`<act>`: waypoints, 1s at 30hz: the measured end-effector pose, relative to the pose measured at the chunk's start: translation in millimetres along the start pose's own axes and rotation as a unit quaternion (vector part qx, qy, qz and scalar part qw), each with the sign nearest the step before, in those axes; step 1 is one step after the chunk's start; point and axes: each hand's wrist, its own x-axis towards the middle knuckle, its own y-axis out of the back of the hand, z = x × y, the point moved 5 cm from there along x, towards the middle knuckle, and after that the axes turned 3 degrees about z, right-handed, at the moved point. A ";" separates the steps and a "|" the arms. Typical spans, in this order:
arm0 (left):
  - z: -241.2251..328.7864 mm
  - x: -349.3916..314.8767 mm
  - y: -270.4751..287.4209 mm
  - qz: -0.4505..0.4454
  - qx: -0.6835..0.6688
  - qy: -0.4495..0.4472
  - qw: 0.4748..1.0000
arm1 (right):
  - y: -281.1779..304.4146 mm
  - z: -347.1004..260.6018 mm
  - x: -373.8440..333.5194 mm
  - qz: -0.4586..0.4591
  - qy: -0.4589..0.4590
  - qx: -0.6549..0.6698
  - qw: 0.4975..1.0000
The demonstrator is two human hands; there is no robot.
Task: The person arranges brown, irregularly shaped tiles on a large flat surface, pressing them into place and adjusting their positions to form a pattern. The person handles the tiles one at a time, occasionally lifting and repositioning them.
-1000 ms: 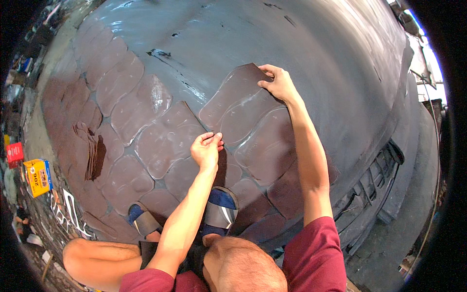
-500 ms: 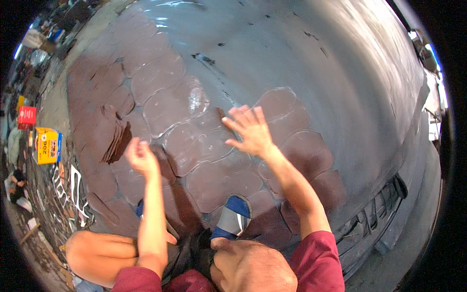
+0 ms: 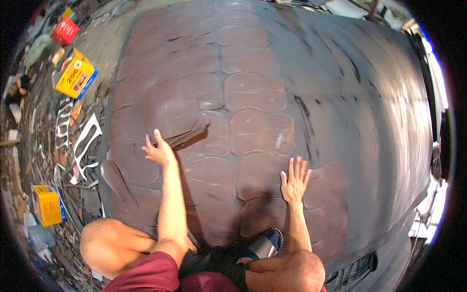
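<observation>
Thin, glossy brown pieces with rounded ends (image 3: 258, 131) lie flat in rows over a large dark grey sheet (image 3: 335, 126). My left hand (image 3: 159, 150) is open, fingers spread, at the near edge of a loose pile of the same brown pieces (image 3: 175, 109), whose edges lift and curl. Whether its fingers touch the pile I cannot tell. To the right, my right hand (image 3: 295, 185) is stretched out, palm down, over the right border of the laid pieces, with nothing in it. A folded or curled brown piece (image 3: 116, 182) lies at the left edge.
My bent knees and a blue-and-grey slipper (image 3: 267, 243) are at the near edge. Left of the sheet are scraps, white cut-out frames (image 3: 87, 146), yellow boxes (image 3: 75, 75), a red box (image 3: 65, 31) and a clear plastic bottle (image 3: 41, 236). A dark slotted thing (image 3: 352, 272) lies near right.
The view has turned and shifted, so the sheet sits differently. My left hand, earlier with fingers curled, is now spread beside the pile. My right hand remains open, now nearer to me.
</observation>
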 end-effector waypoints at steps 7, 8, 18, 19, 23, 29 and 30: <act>54.1 -29.8 0.0 0.064 -0.042 0.234 0.969 | 26.2 -7.4 87.8 -0.313 -0.136 0.135 0.930; 63.3 -47.1 -1.4 0.063 0.048 0.294 0.952 | 32.5 -0.9 99.3 -0.333 -0.141 0.091 0.928; 41.0 -52.2 -42.7 -0.005 -0.430 0.513 0.743 | 105.5 -82.8 143.3 -0.097 0.282 0.253 0.920; 40.6 -49.1 -49.2 -0.045 -0.465 0.485 0.740 | 113.7 -79.1 135.8 -0.097 0.316 0.268 0.905; 85.6 -46.5 -31.3 0.070 -0.459 0.311 0.829 | 110.3 -22.6 105.0 -0.084 0.294 0.306 0.901; 155.7 -55.1 35.7 -0.154 -0.333 0.124 0.922 | 51.0 85.2 94.3 -0.102 0.175 0.368 0.908; 163.4 -56.2 43.5 -0.212 -0.306 0.154 0.915 | 49.6 92.3 100.2 -0.094 0.187 0.366 0.907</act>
